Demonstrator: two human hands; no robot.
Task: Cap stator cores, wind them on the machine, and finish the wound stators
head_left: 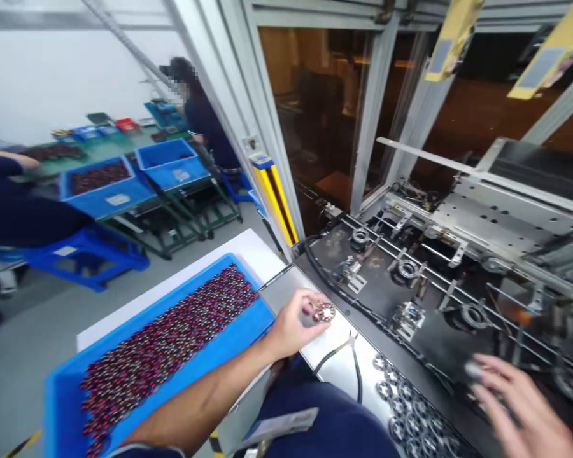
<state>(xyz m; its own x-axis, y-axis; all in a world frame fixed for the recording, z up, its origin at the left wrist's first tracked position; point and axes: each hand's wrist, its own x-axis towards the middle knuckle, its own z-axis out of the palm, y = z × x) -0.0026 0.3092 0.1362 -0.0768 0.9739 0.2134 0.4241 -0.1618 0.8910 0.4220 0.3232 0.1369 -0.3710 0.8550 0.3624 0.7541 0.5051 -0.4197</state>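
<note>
My left hand (293,326) is closed around small round parts with copper-coloured windings; one ring-shaped wound part (325,312) shows at its fingertips, above the metal work surface. Over the dark machine bed at the right, my right hand (516,397) pinches a small grey round part (473,369), blurred by motion. Pliers (352,340) with dark handles lie open on the pale surface between my hands. Several silver ring-shaped parts (413,410) lie grouped at the bottom, right of the pliers. A blue tray (172,378) at the left holds many wound parts in rows.
The machine bed (386,286) carries rods, ring-shaped fixtures (407,268) and small clamps. A yellow sensor bar (275,200) stands on the frame post. Further left, two people sit near blue bins (119,202) on carts, with a blue stool (83,254).
</note>
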